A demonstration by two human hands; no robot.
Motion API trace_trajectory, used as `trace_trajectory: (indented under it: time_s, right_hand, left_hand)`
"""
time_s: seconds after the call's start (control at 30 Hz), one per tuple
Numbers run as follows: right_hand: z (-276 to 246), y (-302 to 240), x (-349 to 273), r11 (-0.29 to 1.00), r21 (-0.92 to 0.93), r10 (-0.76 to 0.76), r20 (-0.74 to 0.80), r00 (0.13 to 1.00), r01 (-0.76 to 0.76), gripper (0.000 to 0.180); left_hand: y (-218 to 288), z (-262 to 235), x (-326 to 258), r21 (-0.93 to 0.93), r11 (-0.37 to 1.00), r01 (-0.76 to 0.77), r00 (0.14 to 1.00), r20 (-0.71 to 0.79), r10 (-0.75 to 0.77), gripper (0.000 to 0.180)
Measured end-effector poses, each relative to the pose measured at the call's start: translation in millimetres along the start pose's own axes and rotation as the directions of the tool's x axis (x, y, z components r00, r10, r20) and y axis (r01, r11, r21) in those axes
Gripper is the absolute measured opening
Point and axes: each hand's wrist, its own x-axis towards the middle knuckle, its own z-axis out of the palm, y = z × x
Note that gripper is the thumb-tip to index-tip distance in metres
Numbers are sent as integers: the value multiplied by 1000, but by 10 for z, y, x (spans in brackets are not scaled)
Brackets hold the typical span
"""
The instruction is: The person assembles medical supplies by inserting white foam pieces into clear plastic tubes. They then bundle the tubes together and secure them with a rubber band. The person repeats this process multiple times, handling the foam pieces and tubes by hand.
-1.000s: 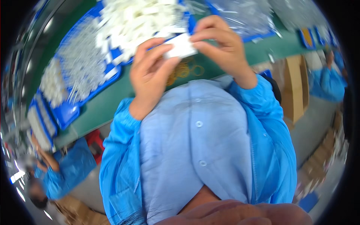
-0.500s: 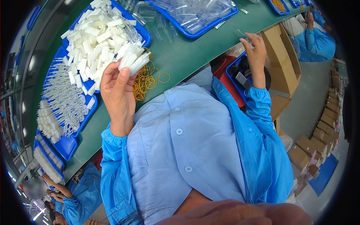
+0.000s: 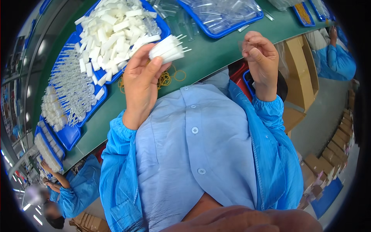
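Note:
My left hand (image 3: 143, 83) grips a bundle of white foam pieces (image 3: 167, 50). Thin white sticks jut from the bundle's right end. Behind it, a blue tray (image 3: 164, 25) is heaped with white foam blocks (image 3: 108, 36). Loose yellow rubber bands (image 3: 164, 79) lie on the table, partly hidden by that hand. Over the table's near edge on the right, the thumb and fingers of my right hand (image 3: 263, 63) are drawn together. A clear, blurred piece (image 3: 245, 47) shows at their tips, its kind not readable.
On the green table (image 3: 216, 54) a blue tray (image 3: 228, 33) holds clear tubes; another carries thin clear stemmed parts (image 3: 71, 89). An open cardboard box (image 3: 299, 73) stands right of the table. People in blue sleeves sit at lower left (image 3: 83, 185) and upper right (image 3: 336, 62).
The view has shifted, so the table's things appear farther right. My left hand has turned the bundle, and its sticks now point right. My right hand's fingers, apart before, have come together.

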Motion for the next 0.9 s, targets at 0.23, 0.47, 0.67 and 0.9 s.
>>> trace_trajectory:
  time_s: [0.23, 0.47, 0.67, 0.9]
  right_hand:
    - [271, 177, 124, 922, 297, 250, 30, 968, -248, 30]
    - [278, 291, 198, 872, 378, 304, 76, 950, -310, 32]
    - [365, 260, 247, 946, 209, 245, 40, 969, -248, 27]
    - [470, 165, 264, 990, -35, 138, -31, 990, -139, 24]
  left_hand:
    - [33, 6, -18, -10, 1000, 20, 1000, -20, -20, 25]
    - [100, 71, 0, -8, 999, -33, 998, -44, 33, 28]
    - [92, -25, 4, 24, 998, -61, 998, 9, 60, 28]
    - [68, 3, 34, 20, 995, -97, 995, -20, 97, 31]
